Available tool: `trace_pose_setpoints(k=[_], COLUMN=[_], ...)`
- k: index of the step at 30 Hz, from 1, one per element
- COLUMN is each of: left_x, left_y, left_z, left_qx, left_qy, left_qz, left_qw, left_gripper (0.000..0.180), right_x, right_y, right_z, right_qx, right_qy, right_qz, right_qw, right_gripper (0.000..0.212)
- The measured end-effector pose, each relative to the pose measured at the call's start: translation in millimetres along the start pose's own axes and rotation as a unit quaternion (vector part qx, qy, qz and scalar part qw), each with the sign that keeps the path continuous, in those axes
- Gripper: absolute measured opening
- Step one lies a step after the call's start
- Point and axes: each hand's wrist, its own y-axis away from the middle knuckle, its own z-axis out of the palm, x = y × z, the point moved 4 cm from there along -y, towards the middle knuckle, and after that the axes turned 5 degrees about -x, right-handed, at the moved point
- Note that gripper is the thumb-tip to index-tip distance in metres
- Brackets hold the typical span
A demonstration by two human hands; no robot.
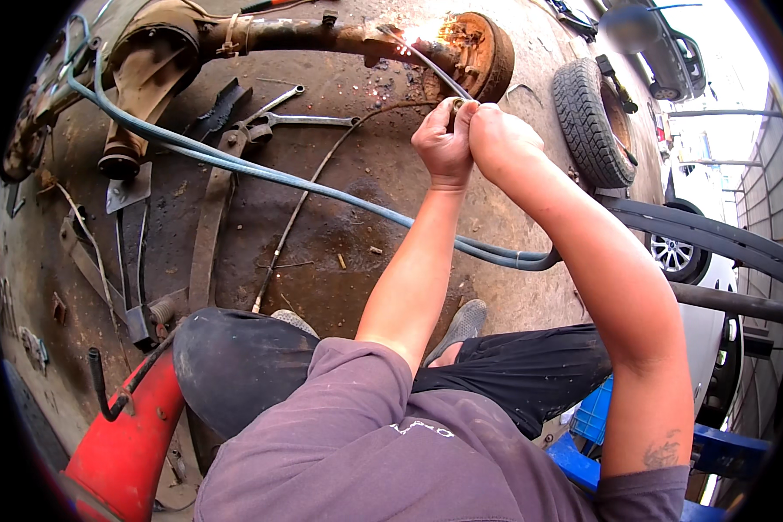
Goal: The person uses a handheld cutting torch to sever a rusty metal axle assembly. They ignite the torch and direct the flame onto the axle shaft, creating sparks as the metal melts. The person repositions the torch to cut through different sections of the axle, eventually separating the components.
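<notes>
My left hand (444, 143) and right hand (498, 139) meet in front of me, knuckles touching, both clenched around the brass handle of a cutting torch (455, 106). Its thin curved tube (426, 63) runs up and away from my fingers to a bright flame (424, 33) playing against the rusty axle housing (322, 36), just beside the brake drum (478, 52). Blue-grey twin hoses (261, 172) trail from under my right forearm across the stained concrete floor (357, 217) toward the upper left. Wrenches (296, 120) and a flat leaf spring (209, 226) lie on the floor left of my hands; a tyre (587, 122) stands to the right. A red cylinder (130, 444) lies by my left knee.
</notes>
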Motion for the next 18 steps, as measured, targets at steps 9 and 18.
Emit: trace_pose_setpoints(k=[9,18], left_x=[-0.2,-5.6], left_y=[-1.9,-3.4], left_z=[1.8,3.6], left_qx=[0.004,-0.01], left_qy=[0.003,0.005], left_qz=[0.023,-0.003], left_qw=[1.0,1.0], left_gripper=[0.018,0.026], right_x=[-0.2,0.8], right_y=[-0.8,-4.3], right_z=[-2.1,-1.7], right_qx=[-0.017,-0.017], right_qy=[0.015,-0.001], right_qz=[-0.006,0.002], right_qw=[1.0,1.0], right_gripper=[0.034,0.034])
